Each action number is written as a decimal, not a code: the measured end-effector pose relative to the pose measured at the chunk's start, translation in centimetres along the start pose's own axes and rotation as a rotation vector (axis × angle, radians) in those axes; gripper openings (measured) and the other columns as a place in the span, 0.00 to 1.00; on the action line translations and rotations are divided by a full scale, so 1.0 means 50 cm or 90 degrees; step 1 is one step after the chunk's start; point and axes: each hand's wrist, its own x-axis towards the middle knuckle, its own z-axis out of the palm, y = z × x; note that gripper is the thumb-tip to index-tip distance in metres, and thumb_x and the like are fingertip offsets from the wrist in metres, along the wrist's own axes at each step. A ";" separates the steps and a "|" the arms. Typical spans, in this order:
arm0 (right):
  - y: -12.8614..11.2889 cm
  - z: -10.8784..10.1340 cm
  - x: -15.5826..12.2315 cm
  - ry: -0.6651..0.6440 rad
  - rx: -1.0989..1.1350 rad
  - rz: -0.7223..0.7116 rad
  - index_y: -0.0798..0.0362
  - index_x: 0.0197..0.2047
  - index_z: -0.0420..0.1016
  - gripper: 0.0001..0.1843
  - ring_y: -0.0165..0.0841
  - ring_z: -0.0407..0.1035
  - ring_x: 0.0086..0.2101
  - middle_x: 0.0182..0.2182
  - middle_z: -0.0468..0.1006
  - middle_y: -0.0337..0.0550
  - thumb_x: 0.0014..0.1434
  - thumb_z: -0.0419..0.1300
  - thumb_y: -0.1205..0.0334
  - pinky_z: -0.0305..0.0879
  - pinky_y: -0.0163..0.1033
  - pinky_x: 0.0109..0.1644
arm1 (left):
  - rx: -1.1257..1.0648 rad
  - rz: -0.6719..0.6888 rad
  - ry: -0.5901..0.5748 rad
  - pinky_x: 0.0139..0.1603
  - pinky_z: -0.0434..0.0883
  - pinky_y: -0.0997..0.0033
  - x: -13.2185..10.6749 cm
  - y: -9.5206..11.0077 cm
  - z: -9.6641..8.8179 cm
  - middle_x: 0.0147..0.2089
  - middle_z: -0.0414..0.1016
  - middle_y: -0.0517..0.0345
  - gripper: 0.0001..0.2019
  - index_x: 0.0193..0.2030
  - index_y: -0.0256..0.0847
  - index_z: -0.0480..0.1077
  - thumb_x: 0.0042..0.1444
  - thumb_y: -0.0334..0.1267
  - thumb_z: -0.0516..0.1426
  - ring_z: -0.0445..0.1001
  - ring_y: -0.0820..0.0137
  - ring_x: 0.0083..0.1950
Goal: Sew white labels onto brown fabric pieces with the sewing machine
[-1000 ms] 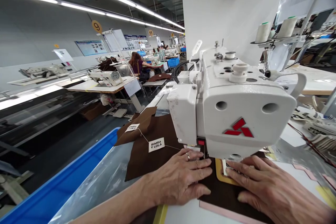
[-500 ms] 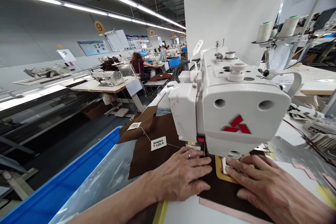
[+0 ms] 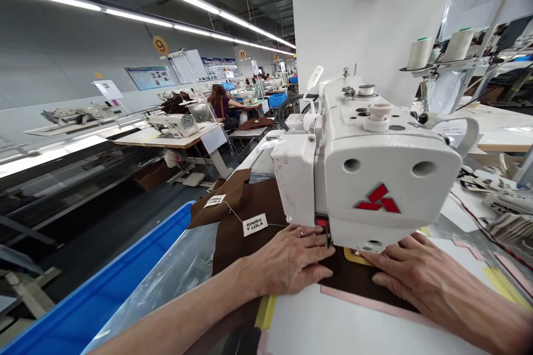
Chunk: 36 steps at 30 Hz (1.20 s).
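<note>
Head view: left hand (image 3: 289,260) and right hand (image 3: 420,272) lie open on the brown panel (image 3: 353,277), long axis running sideways.

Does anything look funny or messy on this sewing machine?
Yes, a little: the white side plate of the sewing machine has grey, scuffy marks near its top. It looks worn and grubby next to the cleaner paint around it.

Dark brown fabric panel (image 3: 262,202), flat, with two white BIMBA Y LOLA tags (image 3: 255,224) on top
</note>
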 end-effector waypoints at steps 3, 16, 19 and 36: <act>-0.001 -0.001 0.003 0.016 0.001 -0.001 0.45 0.54 0.75 0.18 0.35 0.72 0.34 0.37 0.80 0.37 0.82 0.45 0.51 0.62 0.46 0.41 | 0.004 -0.002 0.004 0.69 0.70 0.56 -0.002 0.002 -0.003 0.65 0.78 0.51 0.21 0.67 0.40 0.73 0.77 0.48 0.52 0.73 0.56 0.70; -0.001 0.012 -0.028 0.028 -0.061 0.002 0.51 0.64 0.73 0.19 0.43 0.74 0.51 0.53 0.81 0.43 0.79 0.52 0.52 0.71 0.50 0.53 | 0.026 0.002 0.018 0.74 0.66 0.54 -0.017 0.008 0.000 0.65 0.78 0.47 0.21 0.66 0.38 0.73 0.77 0.47 0.53 0.72 0.56 0.70; 0.007 0.011 -0.056 0.084 -0.099 0.021 0.51 0.62 0.74 0.20 0.42 0.76 0.52 0.56 0.82 0.43 0.79 0.51 0.49 0.73 0.49 0.53 | 0.030 0.001 0.013 0.74 0.66 0.53 -0.014 0.011 -0.005 0.65 0.78 0.47 0.21 0.67 0.38 0.73 0.77 0.47 0.53 0.72 0.56 0.70; -0.070 0.002 -0.021 0.015 -0.104 -0.061 0.52 0.63 0.77 0.24 0.39 0.79 0.50 0.62 0.79 0.35 0.70 0.64 0.49 0.80 0.46 0.51 | 0.032 -0.016 0.007 0.74 0.66 0.56 -0.070 0.041 -0.053 0.69 0.74 0.51 0.22 0.66 0.38 0.71 0.77 0.51 0.53 0.70 0.57 0.71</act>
